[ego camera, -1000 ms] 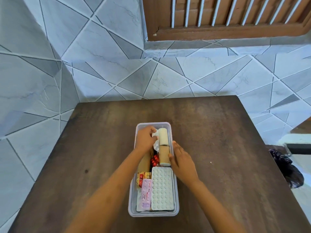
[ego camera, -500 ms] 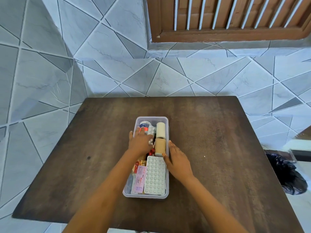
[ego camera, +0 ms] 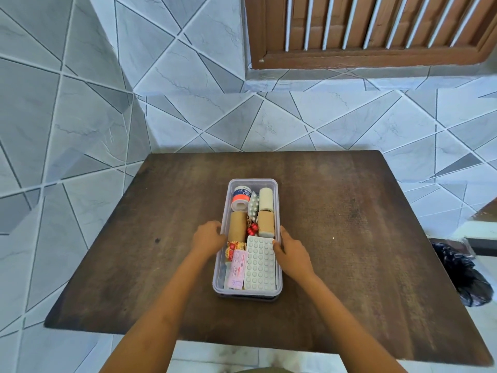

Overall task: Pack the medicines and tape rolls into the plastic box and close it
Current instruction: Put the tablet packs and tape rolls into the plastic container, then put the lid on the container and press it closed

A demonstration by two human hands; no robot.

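Note:
A clear plastic box (ego camera: 252, 181) stands open in the middle of the dark wooden table (ego camera: 336, 224). Inside lie an adhesive tape roll with an orange band (ego camera: 241, 197), a white tape roll (ego camera: 266, 198), two brown tape rolls (ego camera: 237, 228) (ego camera: 266, 223), a large white blister pack (ego camera: 260, 262), a pink medicine strip (ego camera: 237, 269) and smaller packets. My left hand (ego camera: 208, 238) rests against the box's left wall. My right hand (ego camera: 291, 251) touches the right wall, its thumb at the rim by the blister pack. No lid is clearly in view.
A black plastic bag (ego camera: 462, 275) sits on the floor to the right of the table. Tiled walls stand close behind and to the left. A wooden window frame (ego camera: 363, 57) is above the back wall.
My left hand came out of the box and moved to its left wall. The right hand slid a little nearer along the right wall. The camera pulled back and up.

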